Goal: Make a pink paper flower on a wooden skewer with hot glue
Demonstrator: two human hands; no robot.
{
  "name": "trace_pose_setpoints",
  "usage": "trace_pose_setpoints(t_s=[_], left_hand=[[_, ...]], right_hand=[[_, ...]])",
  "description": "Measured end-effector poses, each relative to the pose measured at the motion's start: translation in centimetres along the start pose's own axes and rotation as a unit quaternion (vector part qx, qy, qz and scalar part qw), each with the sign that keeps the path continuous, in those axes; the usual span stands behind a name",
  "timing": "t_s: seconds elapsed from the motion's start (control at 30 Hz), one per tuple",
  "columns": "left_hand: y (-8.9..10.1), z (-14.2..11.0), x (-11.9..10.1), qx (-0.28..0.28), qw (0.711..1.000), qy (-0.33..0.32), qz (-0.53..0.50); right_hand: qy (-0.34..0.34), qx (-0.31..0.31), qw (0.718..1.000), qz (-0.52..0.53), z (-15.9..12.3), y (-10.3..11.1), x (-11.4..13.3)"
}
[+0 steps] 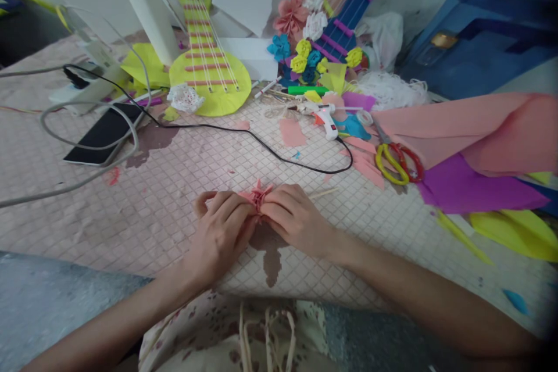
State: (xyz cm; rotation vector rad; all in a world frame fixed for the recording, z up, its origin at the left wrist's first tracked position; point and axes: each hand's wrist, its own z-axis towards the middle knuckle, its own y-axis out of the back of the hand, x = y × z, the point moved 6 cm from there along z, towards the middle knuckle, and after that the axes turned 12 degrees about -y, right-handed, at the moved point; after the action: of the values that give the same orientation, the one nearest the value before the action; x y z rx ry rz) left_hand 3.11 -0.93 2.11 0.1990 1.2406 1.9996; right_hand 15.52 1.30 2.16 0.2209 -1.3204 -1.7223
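Note:
A small pink paper flower (257, 197) with pointed petals and a rolled middle is pinched between both hands, just above the table near its front edge. My left hand (224, 226) grips its left side with bent fingers. From the right, my right hand (300, 221) holds the opposite petals with thumb and fingertips. Most of the underside is hidden by the fingers. A thin wooden stick (323, 192) lies just beyond my right hand.
A yellow paper guitar (224, 84) and a blue one (349, 23) stand at the back. A glue gun (326, 122) with black cord, scissors (399, 164), pink crepe paper (471, 128) and purple paper (475, 189) lie right. A phone (104, 135) and grey cable (87, 180) lie left.

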Motion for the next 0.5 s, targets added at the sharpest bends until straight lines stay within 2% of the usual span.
trace_pose_setpoints(t_s=[0.2,0.5], left_hand=[[0.05,0.07,0.00,0.000,1.000,0.006,-0.014],[0.56,-0.25,-0.01,-0.056,0.998,-0.008,0.015]], right_hand=[[0.019,0.013,1.000,-0.009,-0.24,-0.29,0.00],[0.007,0.021,1.000,-0.014,-0.22,-0.31,0.00]])
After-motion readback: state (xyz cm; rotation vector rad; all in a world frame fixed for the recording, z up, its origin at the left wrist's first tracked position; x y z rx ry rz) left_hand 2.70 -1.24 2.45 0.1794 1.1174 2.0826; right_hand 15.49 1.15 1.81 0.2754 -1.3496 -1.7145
